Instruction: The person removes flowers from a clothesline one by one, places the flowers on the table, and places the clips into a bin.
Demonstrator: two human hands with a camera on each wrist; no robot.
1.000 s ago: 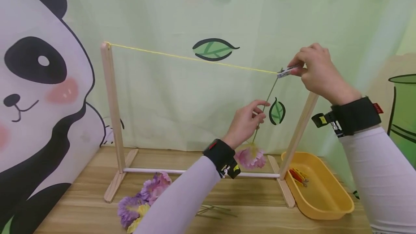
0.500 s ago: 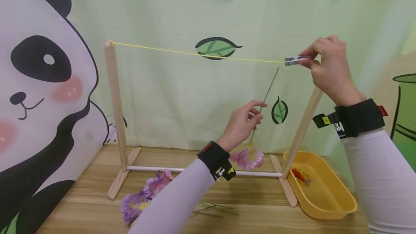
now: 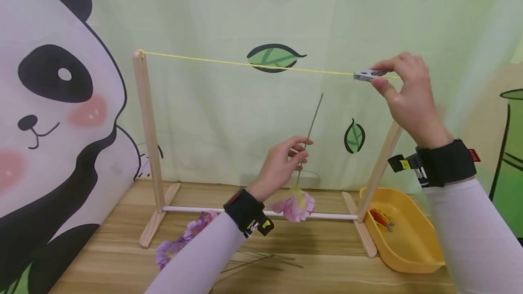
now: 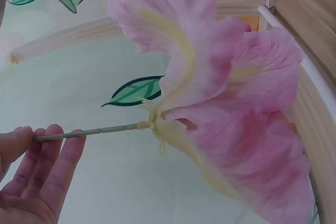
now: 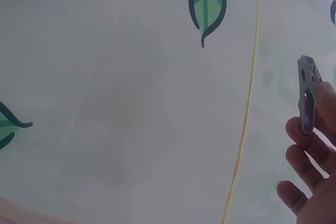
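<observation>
My left hand (image 3: 283, 162) pinches the thin green stem of a pink artificial flower (image 3: 300, 205). The bloom hangs upside down, and the bare stem end points up below a yellow string (image 3: 229, 62). In the left wrist view, the thumb and fingertips hold the stem (image 4: 100, 131) away from the petals (image 4: 236, 72). High on the right, my right hand (image 3: 412, 96) pinches a grey clothespin (image 3: 367, 75) by its tail end. The right wrist view shows that clothespin (image 5: 305, 95) apart from the string (image 5: 249, 98).
The string runs from the left wooden post (image 3: 147, 130) towards the right post (image 3: 380, 171). A yellow tub (image 3: 412, 239) with red and yellow clothespins (image 3: 381, 218) stands at right. Purple and pink flowers (image 3: 169, 251) lie on the table, partly behind my left sleeve.
The clothespin has come away from the flower stem and string. My left hand has moved left and down with the flower. My right hand still pinches the clothespin near the string.
</observation>
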